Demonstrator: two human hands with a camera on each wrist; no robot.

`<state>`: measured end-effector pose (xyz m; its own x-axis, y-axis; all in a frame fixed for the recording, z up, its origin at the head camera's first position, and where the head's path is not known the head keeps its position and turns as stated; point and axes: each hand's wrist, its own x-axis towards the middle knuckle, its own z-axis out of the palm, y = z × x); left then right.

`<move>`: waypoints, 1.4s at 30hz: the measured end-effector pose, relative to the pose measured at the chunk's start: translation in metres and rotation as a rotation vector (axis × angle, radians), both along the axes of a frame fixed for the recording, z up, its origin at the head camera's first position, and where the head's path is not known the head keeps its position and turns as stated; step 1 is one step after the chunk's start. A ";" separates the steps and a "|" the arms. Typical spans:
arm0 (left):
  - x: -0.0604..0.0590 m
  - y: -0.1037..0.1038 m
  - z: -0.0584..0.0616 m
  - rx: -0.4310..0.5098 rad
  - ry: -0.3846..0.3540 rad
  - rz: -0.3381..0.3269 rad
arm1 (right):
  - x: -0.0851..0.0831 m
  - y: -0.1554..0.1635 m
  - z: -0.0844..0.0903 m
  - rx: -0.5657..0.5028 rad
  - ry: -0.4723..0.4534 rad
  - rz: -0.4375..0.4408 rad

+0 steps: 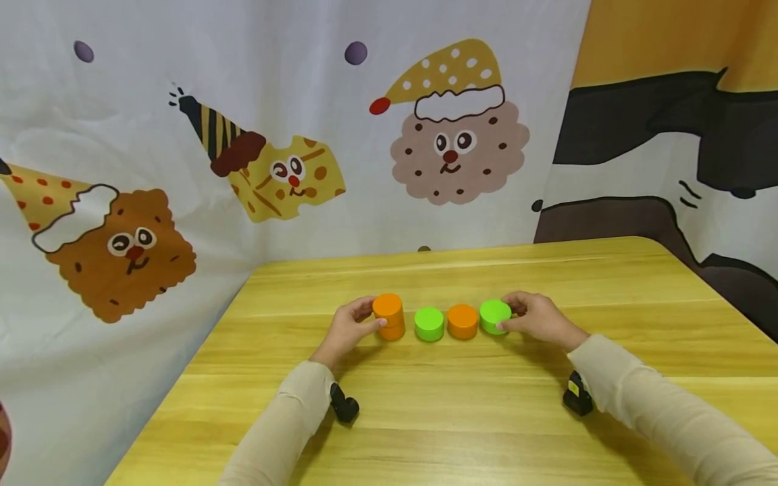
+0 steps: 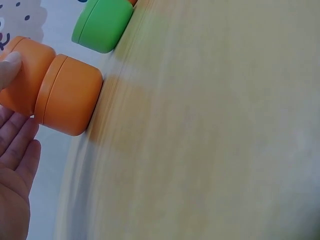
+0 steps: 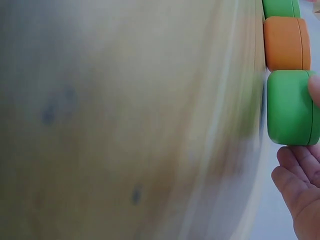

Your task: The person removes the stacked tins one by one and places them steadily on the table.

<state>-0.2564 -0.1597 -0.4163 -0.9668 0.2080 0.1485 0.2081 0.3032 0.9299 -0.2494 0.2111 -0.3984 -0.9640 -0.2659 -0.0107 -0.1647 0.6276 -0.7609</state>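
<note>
Several round blocks stand in a row on the wooden table (image 1: 462, 405). At the left end two orange blocks are stacked (image 1: 389, 316); my left hand (image 1: 349, 329) grips the upper one (image 2: 25, 75), which sits on the lower one (image 2: 67, 95). To the right come a green block (image 1: 429, 324), a single orange block (image 1: 462, 321) and a second green block (image 1: 495, 316). My right hand (image 1: 537, 318) grips that last green block (image 3: 291, 106), with its thumb at the front and its fingers behind.
A cartoon-printed cloth (image 1: 243, 148) hangs close behind and to the left of the table. The table's left edge (image 1: 200, 351) runs diagonally. Small black wrist cameras (image 1: 344, 405) (image 1: 577, 395) sit under both forearms.
</note>
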 end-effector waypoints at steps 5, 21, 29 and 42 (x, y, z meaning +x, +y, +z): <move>0.004 0.001 0.011 -0.001 -0.007 -0.016 | -0.003 0.000 -0.002 -0.017 0.007 0.012; 0.016 0.003 0.025 0.003 -0.030 -0.039 | -0.003 0.001 -0.004 -0.009 -0.031 -0.004; 0.013 0.003 0.023 0.002 -0.016 -0.038 | -0.002 0.003 -0.002 -0.003 -0.055 0.000; -0.004 -0.004 -0.005 0.007 0.017 -0.012 | -0.004 -0.001 0.021 -0.039 -0.031 -0.023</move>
<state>-0.2602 -0.1636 -0.4214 -0.9616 0.2186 0.1661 0.2273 0.2943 0.9283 -0.2529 0.2103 -0.3772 -0.9692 -0.2444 -0.0302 -0.1268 0.6006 -0.7895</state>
